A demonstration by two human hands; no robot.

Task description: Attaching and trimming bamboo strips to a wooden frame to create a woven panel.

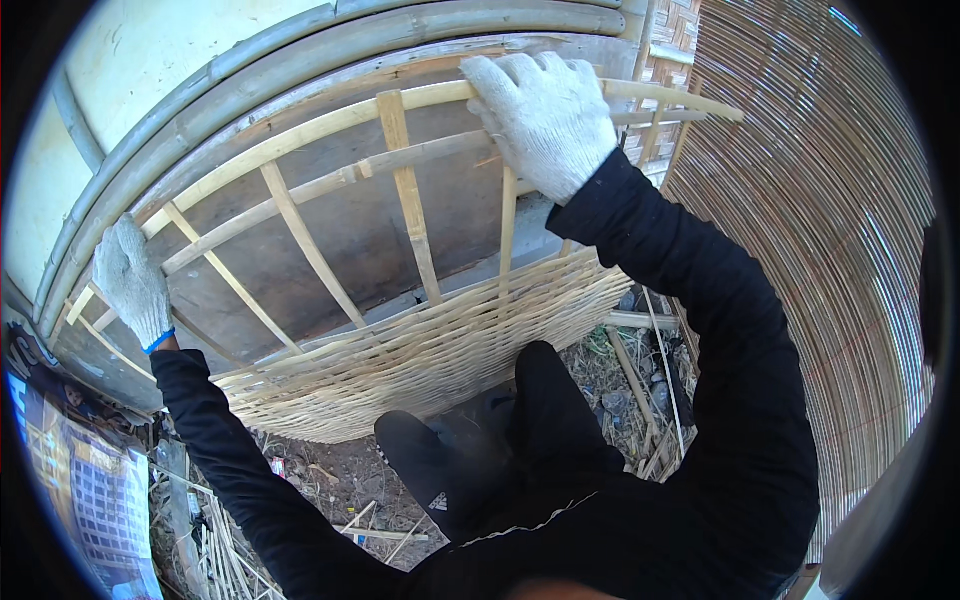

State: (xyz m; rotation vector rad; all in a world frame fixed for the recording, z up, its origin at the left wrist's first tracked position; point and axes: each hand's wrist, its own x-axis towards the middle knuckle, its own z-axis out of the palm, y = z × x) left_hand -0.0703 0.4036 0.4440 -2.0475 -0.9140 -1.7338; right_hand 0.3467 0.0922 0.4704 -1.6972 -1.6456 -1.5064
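Both gloved hands steadied the half-woven bamboo frame (400, 250) leaning on bamboo poles (300, 50) — left hand (132, 280) fingers wrapped round its lower-left edge, right hand (545, 115) curled over top slat — weaving step likely; next probably needs fresh strips w/ one hand freed.

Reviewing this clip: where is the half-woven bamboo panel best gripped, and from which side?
Probably by the bare frame slats, from above: the bamboo panel stands leaning on the wall, its woven band filling the bottom, open slats on top. The left hand and right hand, both gloved, grip it there, at opposite ends.
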